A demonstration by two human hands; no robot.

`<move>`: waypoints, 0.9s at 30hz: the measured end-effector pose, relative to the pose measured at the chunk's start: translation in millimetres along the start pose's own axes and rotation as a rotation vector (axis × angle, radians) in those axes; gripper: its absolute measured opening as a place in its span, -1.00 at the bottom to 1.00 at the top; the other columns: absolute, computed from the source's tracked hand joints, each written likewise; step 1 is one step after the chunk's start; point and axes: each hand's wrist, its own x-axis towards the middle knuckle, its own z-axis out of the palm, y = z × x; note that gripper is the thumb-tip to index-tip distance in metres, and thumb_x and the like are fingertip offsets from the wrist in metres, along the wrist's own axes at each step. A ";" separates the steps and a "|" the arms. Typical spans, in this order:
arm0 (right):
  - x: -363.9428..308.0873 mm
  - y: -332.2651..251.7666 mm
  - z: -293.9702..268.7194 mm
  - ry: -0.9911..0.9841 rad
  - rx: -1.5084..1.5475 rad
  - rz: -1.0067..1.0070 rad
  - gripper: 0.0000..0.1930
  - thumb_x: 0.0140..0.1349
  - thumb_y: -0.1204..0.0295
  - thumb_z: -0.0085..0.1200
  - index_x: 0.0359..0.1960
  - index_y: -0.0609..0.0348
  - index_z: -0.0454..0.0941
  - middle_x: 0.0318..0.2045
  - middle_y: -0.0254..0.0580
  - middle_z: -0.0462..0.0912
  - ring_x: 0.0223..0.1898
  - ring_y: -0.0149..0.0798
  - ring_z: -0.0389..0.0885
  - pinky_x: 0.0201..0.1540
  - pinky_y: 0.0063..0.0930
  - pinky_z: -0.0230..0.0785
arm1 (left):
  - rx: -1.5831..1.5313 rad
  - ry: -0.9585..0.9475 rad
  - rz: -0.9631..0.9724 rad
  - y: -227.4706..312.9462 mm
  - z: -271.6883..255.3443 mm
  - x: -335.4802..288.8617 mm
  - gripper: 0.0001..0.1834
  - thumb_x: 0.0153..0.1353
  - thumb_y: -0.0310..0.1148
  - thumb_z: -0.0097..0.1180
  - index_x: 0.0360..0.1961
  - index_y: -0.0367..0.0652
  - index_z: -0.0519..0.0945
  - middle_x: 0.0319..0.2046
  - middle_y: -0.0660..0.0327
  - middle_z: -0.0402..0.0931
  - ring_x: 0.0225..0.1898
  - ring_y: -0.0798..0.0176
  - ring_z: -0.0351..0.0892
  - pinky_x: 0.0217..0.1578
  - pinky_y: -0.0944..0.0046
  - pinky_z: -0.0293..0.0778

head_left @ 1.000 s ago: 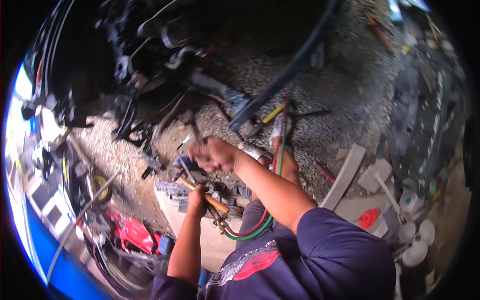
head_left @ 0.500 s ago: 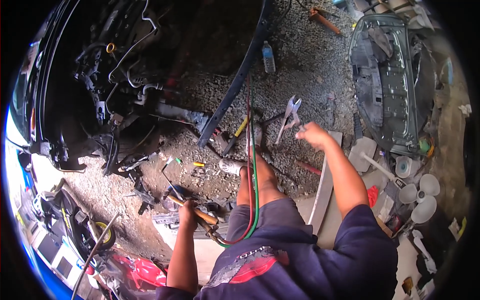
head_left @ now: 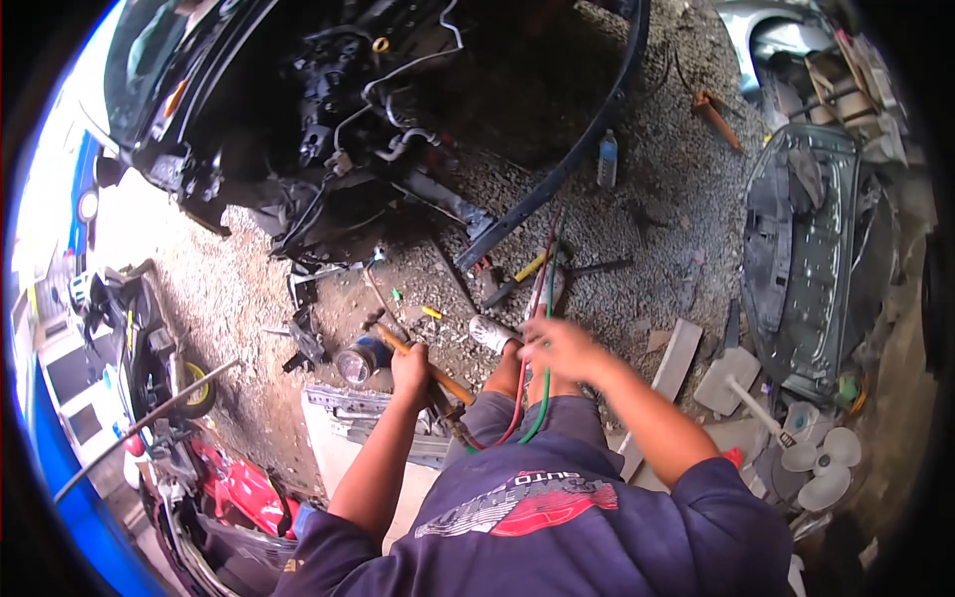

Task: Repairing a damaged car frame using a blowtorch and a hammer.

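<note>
My left hand [head_left: 409,373] is closed around a hammer's wooden handle [head_left: 450,384] together with a gas torch [head_left: 441,406], whose thin bent tube points away from me. A red hose [head_left: 518,403] and a green hose [head_left: 546,396] run from the torch past my legs toward the car. Over these hoses is my right hand [head_left: 562,350], blurred by motion, its fingers apart and no tool seen in them. Whether it touches the hoses I cannot tell. A blue can [head_left: 364,358] lies just left of the hammer, beyond my left hand.
Ahead stands a black car with its front stripped, a dark curved bar [head_left: 582,149] jutting toward me. On the gravel lie a yellow-handled tool [head_left: 517,279] and a water bottle [head_left: 607,161]. A plank [head_left: 664,396], a green panel [head_left: 811,259] and fan blades [head_left: 831,463] are at right.
My right hand has swung left and inward to the hoses; the pliers it held out are no longer seen in it. My left hand keeps its hold. The view has shifted left.
</note>
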 end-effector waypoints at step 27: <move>206.1 39.8 -83.7 0.203 0.372 0.361 -0.41 0.53 0.46 0.07 0.58 0.03 0.31 -0.29 -0.15 0.71 -0.48 -0.24 0.67 -0.43 -0.29 0.55 | -0.135 0.029 -0.338 -19.3 57.5 -11.9 -0.39 0.59 0.25 -0.05 -0.18 -0.17 0.50 -0.47 0.23 0.45 -0.52 0.30 0.43 -0.51 0.18 0.38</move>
